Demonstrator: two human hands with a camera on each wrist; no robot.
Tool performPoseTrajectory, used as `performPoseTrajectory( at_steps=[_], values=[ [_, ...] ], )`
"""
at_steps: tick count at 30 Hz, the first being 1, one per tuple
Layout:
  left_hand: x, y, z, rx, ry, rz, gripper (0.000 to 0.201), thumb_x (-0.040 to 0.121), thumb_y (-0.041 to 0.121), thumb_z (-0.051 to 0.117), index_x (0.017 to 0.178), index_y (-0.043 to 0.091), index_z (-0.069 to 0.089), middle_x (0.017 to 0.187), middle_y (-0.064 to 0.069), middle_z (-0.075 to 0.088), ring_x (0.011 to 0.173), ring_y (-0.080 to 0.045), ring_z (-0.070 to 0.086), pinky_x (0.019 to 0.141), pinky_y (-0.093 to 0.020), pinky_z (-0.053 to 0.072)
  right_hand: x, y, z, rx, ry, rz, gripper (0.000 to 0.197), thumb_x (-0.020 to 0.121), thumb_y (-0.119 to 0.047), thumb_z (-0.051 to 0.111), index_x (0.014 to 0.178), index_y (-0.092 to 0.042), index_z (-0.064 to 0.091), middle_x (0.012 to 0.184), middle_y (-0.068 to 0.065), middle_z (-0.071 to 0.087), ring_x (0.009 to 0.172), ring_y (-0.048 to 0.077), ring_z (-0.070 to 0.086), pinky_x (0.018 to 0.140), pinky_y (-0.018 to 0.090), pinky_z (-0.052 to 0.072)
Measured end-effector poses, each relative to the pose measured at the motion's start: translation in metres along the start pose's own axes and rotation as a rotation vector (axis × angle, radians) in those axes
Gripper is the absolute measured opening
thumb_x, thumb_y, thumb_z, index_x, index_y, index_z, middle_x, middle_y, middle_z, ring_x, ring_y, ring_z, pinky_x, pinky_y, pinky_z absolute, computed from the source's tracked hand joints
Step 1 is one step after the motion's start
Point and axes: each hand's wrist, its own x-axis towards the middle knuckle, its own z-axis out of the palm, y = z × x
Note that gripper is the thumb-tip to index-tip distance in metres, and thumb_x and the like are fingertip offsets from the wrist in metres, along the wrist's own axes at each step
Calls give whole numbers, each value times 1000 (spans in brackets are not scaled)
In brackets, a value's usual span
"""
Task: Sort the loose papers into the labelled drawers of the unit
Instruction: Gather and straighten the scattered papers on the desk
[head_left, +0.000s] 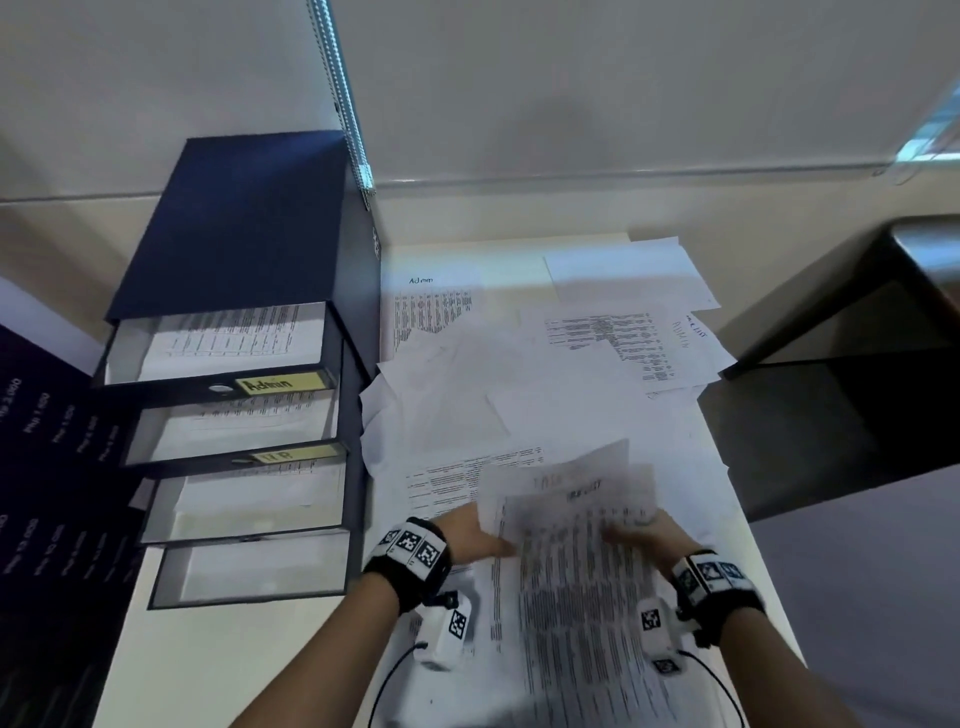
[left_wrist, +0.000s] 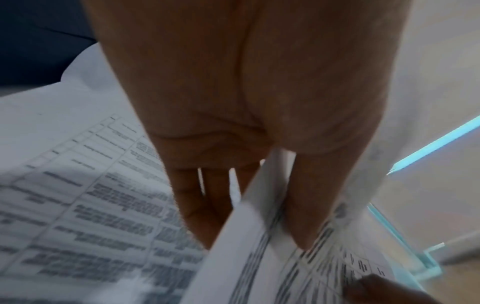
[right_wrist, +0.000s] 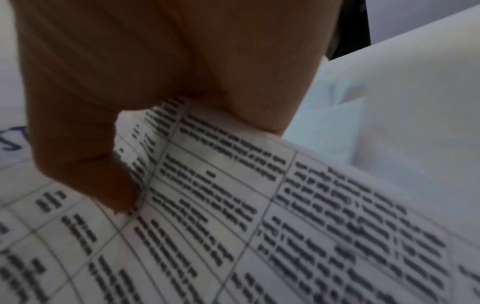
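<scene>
A printed sheet (head_left: 571, 540) full of table text is lifted above the desk near its front edge, blurred by motion. My left hand (head_left: 478, 535) pinches its left edge, thumb on top and fingers beneath (left_wrist: 197, 205). My right hand (head_left: 639, 535) grips the sheet's right side, thumb (right_wrist: 114, 185) pressed on the printed face. The dark blue drawer unit (head_left: 244, 364) stands at the left with its drawers pulled out; the top one carries a yellow "Admin" label (head_left: 275, 384), the second a label I cannot read. Loose papers (head_left: 519, 395) cover the desk behind the hands.
A white desk (head_left: 208, 665) holds everything. A dark table (head_left: 852, 364) sits to the right, beyond the desk edge. A wall and a hanging blind cord (head_left: 348, 104) lie behind the unit. A dark poster (head_left: 47, 467) with white print is at the far left.
</scene>
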Motion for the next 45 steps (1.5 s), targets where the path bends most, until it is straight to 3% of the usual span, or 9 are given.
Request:
performPoseTrajectory(
  at_steps=[4, 9, 12, 20, 26, 30, 33, 40, 45],
  values=[
    [-3, -21, 17, 85, 17, -104, 52, 89, 43, 68, 135, 24, 56, 131, -2, 64, 121, -21, 59, 104, -39, 48, -27, 32, 7, -76, -25, 49, 41, 59, -7, 89, 95, 5, 73, 94, 19, 75, 91, 35, 72, 95, 56, 51],
    [-14, -19, 30, -26, -83, 47, 47, 76, 45, 79, 120, 31, 67, 116, 9, 72, 107, -9, 68, 98, -40, 55, -57, 21, 2, 42, 173, -65, 70, 33, -37, 95, 91, -2, 77, 82, 9, 77, 84, 33, 70, 68, 30, 57],
    [-20, 8, 31, -113, 80, 148, 35, 86, 47, 72, 113, 26, 70, 108, 8, 74, 98, -8, 70, 93, -40, 57, -69, -15, -12, 114, 328, -211, 90, 35, -62, 90, 102, -4, 74, 88, 6, 77, 78, 21, 73, 62, 29, 55],
    [-44, 124, -69, -259, 702, 459, 44, 95, 36, 65, 132, 14, 60, 126, 3, 66, 108, -11, 65, 99, -33, 52, -108, -184, -23, 274, 676, -714, 56, 68, -47, 87, 111, -17, 67, 116, -3, 71, 110, 15, 66, 98, 41, 51],
    [-81, 134, -104, -284, 882, 594, 47, 84, 34, 79, 124, 19, 60, 114, 9, 70, 104, -3, 66, 88, -17, 52, -145, -225, 26, 123, 426, -863, 25, 78, -5, 79, 87, -16, 58, 90, -8, 64, 75, -19, 63, 67, 5, 50],
    [-68, 71, -85, -274, 770, 336, 42, 80, 38, 81, 116, 23, 63, 111, 9, 71, 104, -8, 67, 93, -32, 55, -106, -173, 50, 43, 269, -762, 45, 73, -8, 83, 115, -3, 66, 103, 2, 75, 99, 11, 71, 86, 29, 58],
    [-55, 19, -59, -220, 761, 193, 14, 88, 36, 73, 97, 26, 69, 96, 12, 74, 92, -10, 70, 89, -41, 57, -77, -128, 73, -75, 173, -666, 52, 75, -10, 82, 123, -7, 63, 112, 4, 72, 101, 8, 69, 86, 21, 56],
    [-111, 21, -68, -350, 891, 228, 36, 104, 40, 45, 119, 13, 62, 110, 5, 69, 104, -7, 63, 94, -28, 50, -78, -153, 110, -98, 197, -718, 33, 88, -21, 71, 117, -8, 65, 98, -4, 71, 87, -1, 68, 77, 30, 55],
    [-193, 13, -95, -468, 1123, 275, 24, 106, 23, 43, 113, 11, 62, 95, 8, 71, 77, 4, 66, 63, -13, 51, -81, -186, 168, -174, 52, -808, 63, 91, -34, 66, 146, -28, 34, 136, 4, 58, 120, 22, 60, 94, 45, 54]
  ],
)
